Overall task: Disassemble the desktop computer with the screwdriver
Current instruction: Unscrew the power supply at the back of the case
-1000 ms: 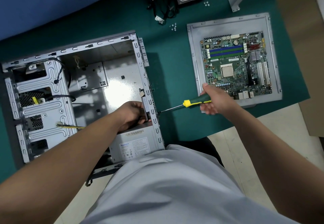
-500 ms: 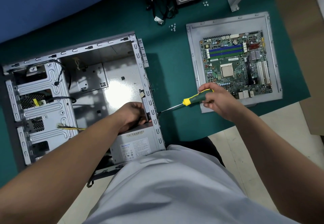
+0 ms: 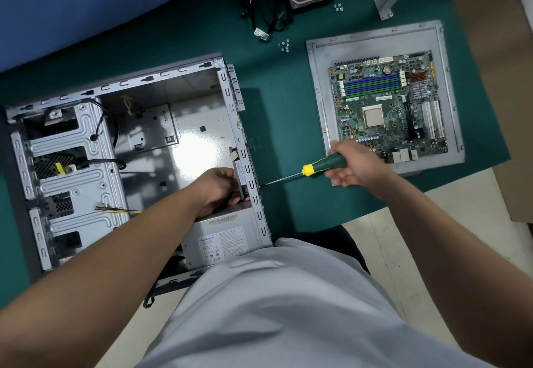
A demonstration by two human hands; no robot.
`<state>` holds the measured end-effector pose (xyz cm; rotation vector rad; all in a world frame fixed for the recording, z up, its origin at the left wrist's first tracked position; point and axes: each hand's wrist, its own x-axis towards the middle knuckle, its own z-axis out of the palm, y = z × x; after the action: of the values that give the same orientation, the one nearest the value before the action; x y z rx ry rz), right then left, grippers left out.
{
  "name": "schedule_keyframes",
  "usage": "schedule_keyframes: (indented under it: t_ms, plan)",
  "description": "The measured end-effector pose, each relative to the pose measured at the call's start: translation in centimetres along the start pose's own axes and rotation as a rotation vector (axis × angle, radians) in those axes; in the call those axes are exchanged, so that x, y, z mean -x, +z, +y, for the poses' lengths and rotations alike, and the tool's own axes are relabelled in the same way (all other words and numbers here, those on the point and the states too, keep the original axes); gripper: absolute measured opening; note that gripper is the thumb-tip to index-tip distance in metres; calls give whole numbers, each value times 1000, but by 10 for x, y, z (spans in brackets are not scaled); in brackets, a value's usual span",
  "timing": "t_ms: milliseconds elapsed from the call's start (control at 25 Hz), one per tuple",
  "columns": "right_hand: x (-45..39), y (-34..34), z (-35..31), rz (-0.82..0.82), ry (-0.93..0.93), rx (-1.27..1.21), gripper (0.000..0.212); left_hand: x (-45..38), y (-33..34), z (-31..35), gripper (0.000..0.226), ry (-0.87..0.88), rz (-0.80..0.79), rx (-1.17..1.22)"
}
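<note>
Most parts out: motherboard (image 3: 389,108) beyond right hand (image 3: 354,167), which loosely grips screwdriver (image 3: 320,165). Left hand (image 3: 219,191) clasps power supply (image 3: 222,238), unremoved.

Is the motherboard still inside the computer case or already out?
Out. The motherboard lies on a grey panel right of the case, whose main bay shows bare metal.

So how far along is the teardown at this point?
Done: motherboard lies out on the side panel, loose screws beside it. In hand: right hand holds the screwdriver at the case rear; left hand steadies inside. Left: power supply.
</note>
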<state>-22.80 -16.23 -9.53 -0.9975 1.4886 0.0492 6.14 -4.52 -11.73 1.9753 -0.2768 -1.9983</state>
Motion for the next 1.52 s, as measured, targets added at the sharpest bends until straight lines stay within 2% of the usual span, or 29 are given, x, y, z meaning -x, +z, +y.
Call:
schedule_keyframes:
  t_ms: [40, 80, 160, 200, 280, 360, 400, 480, 560, 640, 720, 760, 840, 920, 1000, 1080, 1120, 1160, 1280, 1520]
  plan:
    - [-1, 1, 2, 55, -28, 179, 37, 1, 0, 0, 33, 2, 2, -3]
    - [-2, 2, 4, 94, -65, 230, 34, 2, 0, 1, 34, 2, 4, -3]
    - [-1, 0, 4, 42, -56, 1, 12, 3, 1, 2, 34, 1, 6, -4]
    - [0, -1, 4, 5, -31, -135, 15, 4, 1, 2, 34, 2, 7, -6]
    - [3, 0, 3, -32, 10, -181, 13, 5, 1, 4, 34, 2, 11, -13]
    - [3, 2, 5, 16, 8, 38, 34, 6, 2, 5, 35, -3, 26, -20]
    - [1, 3, 7, 60, -31, 147, 37, 7, 2, 5, 35, -2, 30, -19]
    - [0, 2, 7, 65, -32, -34, 13, 8, 2, 5, 34, 1, 30, -12]
    - [0, 1, 8, -32, 6, -309, 20, 8, 2, 5, 34, 2, 27, -8]
    - [2, 2, 6, -32, 38, -238, 15, 8, 2, 5, 36, -3, 26, -2]
    - [3, 5, 6, 75, 0, 104, 39, 7, 2, 4, 35, -5, 20, 6]
    - [2, 6, 6, 118, -53, 133, 35, 7, 2, 4, 34, -3, 15, 5]
    - [0, 3, 6, 68, -81, -48, 17, 7, 2, 3, 33, -3, 12, 9]
    - [0, 0, 5, -38, -19, -269, 25, 6, 2, 3, 34, -9, 19, 31]
    - [0, -2, 7, -31, 51, -192, 15, 5, 2, 3, 34, -18, 27, 47]
    - [0, 2, 11, 37, -2, 100, 31, 3, 2, 3, 31, -21, 17, 47]
    - [-1, 3, 13, 60, -41, 88, 25, 2, 1, 2, 29, -20, 7, 43]
    - [-1, 3, 14, 48, -56, -32, 15, 2, 1, 1, 27, -21, 0, 41]
    - [-1, -1, 15, -66, -34, -361, 34, 0, 1, -1, 26, -13, -1, 55]
    - [-5, 1, 11, -23, -20, -428, 33, 1, 1, 0, 29, -10, 3, 70]
